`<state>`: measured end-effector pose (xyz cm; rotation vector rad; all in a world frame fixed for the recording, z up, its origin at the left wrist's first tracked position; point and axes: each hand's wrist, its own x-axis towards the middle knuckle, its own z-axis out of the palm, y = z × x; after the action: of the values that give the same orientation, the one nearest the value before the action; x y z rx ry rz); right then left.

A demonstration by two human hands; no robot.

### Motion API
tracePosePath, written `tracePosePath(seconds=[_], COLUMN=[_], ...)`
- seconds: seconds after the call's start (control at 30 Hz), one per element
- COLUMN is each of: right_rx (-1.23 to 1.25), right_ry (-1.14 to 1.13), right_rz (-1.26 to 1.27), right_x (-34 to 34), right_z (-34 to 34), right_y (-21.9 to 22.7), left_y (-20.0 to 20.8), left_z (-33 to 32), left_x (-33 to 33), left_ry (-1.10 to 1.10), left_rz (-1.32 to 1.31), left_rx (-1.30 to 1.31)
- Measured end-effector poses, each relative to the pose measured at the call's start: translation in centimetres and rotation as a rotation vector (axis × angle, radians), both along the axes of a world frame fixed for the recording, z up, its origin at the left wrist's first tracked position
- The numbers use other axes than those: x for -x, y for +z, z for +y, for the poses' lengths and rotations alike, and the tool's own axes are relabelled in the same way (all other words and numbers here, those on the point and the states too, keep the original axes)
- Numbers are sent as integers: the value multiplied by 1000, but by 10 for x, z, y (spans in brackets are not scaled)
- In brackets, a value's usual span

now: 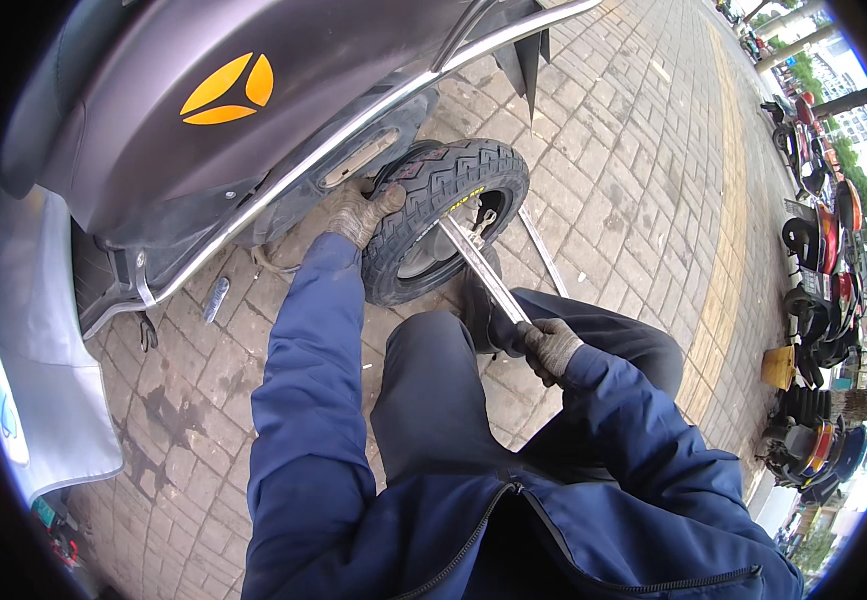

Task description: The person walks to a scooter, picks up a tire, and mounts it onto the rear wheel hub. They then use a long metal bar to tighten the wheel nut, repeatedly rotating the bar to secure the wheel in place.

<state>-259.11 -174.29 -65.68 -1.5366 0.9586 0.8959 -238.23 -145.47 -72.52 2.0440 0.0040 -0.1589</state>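
A: Quick pass. Clock centred on the tyre [415,205]. Where does it sit?
B: Tilted on the brick pavement [633,200], just beside the lower edge of the scooter [133,150], which fills 10 o'clock. Person's bent legs at 6, a dark shoe [475,315] near its lower edge.
A: Left grip [357,218]?
B: 9 o'clock, gloved, touching the tyre. Thumb across the tread, fingers partly hidden; can't tell if they're closed.
A: Right grip [552,348]?
B: 5 o'clock, gloved, clamped around the near end of a silver metal bar [491,278]. Bar slants up toward 11, far end at the tyre's opening. Can't tell if it's wedged under the edge.
A: Second bar [543,252]?
B: Between 3 and 4, clear of both hands, top end hidden behind the tyre, lower end meeting a trouser leg.
A: Containers?
B: Yellow box [778,367], 4 o'clock, well away, by the parked motorbikes [815,225]. Contents too small to tell. Loosely counting the tyre as one: grey wheel parts [418,262] inside its ring.
A: Rest?
B: Small grey object [216,299] on the bricks at 8, kind unclear; silvery sheet [68,420] further out, same direction.
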Motion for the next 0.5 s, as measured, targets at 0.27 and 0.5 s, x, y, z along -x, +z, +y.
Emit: tracePosePath(seconds=[0.27,0.5], right_rx=[32,156], right_ry=[33,448], right_rz=[157,69], right_x=[-1,-25], right_z=[-5,-18], right_y=[15,64], left_y=[-29,-36], left_z=[5,-17], left_x=[-11,-25], left_ry=[70,213], left_rz=[112,56], left_rx=[181,702])
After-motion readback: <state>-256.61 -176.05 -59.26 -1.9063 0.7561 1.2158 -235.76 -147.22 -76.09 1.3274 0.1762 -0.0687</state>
